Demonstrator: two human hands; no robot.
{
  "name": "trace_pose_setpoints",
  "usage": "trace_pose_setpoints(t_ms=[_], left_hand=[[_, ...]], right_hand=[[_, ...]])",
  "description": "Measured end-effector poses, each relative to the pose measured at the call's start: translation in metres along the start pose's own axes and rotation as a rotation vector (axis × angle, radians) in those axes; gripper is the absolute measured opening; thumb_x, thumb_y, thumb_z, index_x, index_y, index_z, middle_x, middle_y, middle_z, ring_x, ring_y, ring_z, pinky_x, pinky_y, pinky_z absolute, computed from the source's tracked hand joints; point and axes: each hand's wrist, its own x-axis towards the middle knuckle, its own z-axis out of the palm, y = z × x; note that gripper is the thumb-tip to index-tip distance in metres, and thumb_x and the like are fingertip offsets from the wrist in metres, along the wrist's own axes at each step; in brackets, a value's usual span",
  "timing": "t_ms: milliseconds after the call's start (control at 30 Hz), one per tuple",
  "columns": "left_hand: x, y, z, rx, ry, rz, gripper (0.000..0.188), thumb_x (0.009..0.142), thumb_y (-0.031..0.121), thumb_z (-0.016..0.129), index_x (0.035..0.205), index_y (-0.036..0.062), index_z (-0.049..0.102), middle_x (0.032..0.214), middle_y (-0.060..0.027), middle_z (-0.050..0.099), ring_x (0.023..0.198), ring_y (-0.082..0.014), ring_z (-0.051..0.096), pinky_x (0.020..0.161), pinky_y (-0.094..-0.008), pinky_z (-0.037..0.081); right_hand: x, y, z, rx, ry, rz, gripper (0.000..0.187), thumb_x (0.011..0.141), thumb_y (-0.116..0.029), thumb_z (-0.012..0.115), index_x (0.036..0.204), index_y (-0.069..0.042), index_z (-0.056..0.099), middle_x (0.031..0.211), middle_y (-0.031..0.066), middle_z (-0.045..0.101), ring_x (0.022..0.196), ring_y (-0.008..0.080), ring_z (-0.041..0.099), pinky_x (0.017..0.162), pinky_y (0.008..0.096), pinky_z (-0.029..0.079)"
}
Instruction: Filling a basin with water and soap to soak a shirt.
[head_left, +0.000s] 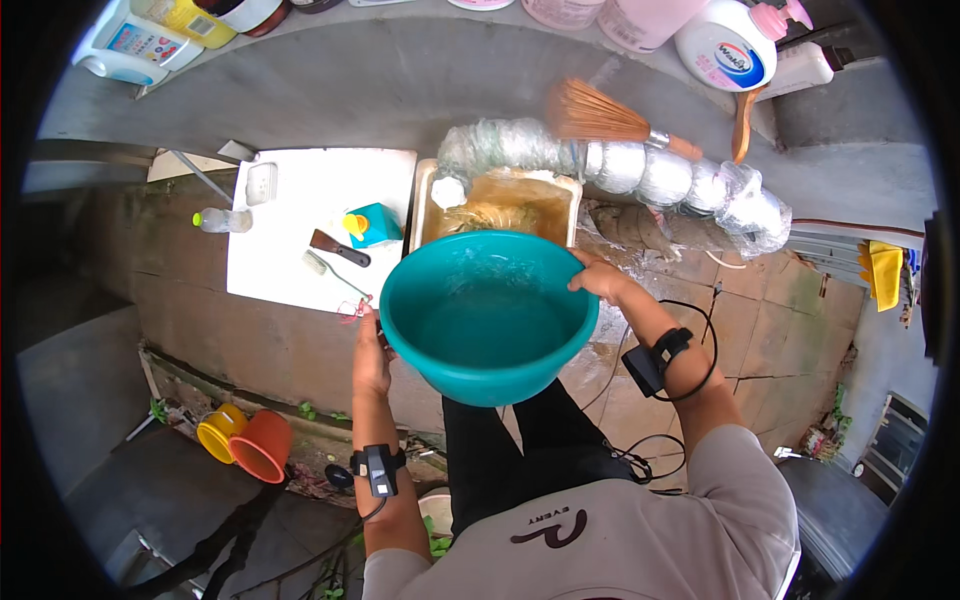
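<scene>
Held up over the legs in both hands: a round teal plastic basin (488,315), smooth-walled, deep, with a rolled rim and a shallow pool of water darkening its bottom. Left hand (371,360) closed on the rim at the near-left side, fingers wrapped under the lip. Right hand (601,278) clamped on the far-right rim, fingers curled over the edge. Strapped to each wrist, a small black boxy device with thin black cable looping away.

Just behind the basin, a white rectangular tub (497,200), hard-edged, filled with murky brown water. Above that, a fat ribbed silver duct (640,175), crinkled foil under clear film, lying across a grey concrete ledge (380,85). Resting on the duct, a brush (610,120) of stiff tan bristles bound by a metal band to a wooden handle.

Left of the tub, a flat white board (290,240) carrying a small teal carton (375,225) with a yellow cap, a dark-handled scraper (338,248), and a slim pale brush (325,265). Beside the board, a clear plastic bottle (222,220) on its side.

Lower left, two plastic pots (245,440) tipped over, one yellow, one orange, mouths open. Along the ledge top, pump bottles (730,40) in white and pink. Underfoot, rough tan stone tiles (770,330).
</scene>
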Motion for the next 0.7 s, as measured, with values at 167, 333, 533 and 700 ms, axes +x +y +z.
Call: trace_pose_setpoints(t_ms=[167,333,533,700], left_hand=[[-0.02,0.013,0.003,-0.076,0.04,0.174,0.035,0.091,0.046,0.045,0.083,0.0126,0.053,0.071,0.0029,0.051,0.049,-0.0064,0.045,0.04,-0.0188,0.031],[-0.043,-0.002,0.007,-0.14,0.077,0.166,0.025,0.09,0.037,0.052,0.082,0.0133,0.052,0.068,0.0036,0.051,0.049,-0.0062,0.046,0.04,-0.0189,0.031],[-0.06,-0.021,-0.006,-0.155,0.134,0.126,0.023,0.091,0.033,0.052,0.08,0.0131,0.051,0.064,0.0027,0.047,0.048,-0.0079,0.045,0.039,-0.0202,0.029],[-0.074,-0.016,-0.01,-0.182,0.189,0.149,0.022,0.091,0.032,0.052,0.08,0.0129,0.051,0.062,0.0027,0.045,0.047,-0.008,0.043,0.038,-0.0202,0.027]], right_hand=[[0.007,-0.012,-0.01,0.114,-0.138,0.25,0.049,0.072,-0.002,0.058,0.12,-0.01,0.05,0.084,0.003,0.058,0.071,0.0124,0.058,0.051,0.0286,0.045],[0.035,0.026,-0.03,0.252,-0.286,0.426,0.014,0.077,-0.006,0.056,0.09,-0.011,0.057,0.065,-0.0029,0.052,0.05,0.0078,0.045,0.041,0.0206,0.034],[0.053,0.036,-0.029,0.522,-0.418,0.535,0.019,0.088,-0.024,0.052,0.072,-0.014,0.053,0.058,-0.0017,0.051,0.043,0.0082,0.044,0.036,0.0218,0.034],[0.046,0.016,-0.017,0.66,-0.255,0.584,0.026,0.086,-0.026,0.056,0.064,-0.013,0.05,0.055,0.0007,0.05,0.042,0.0125,0.044,0.038,0.0214,0.034]])
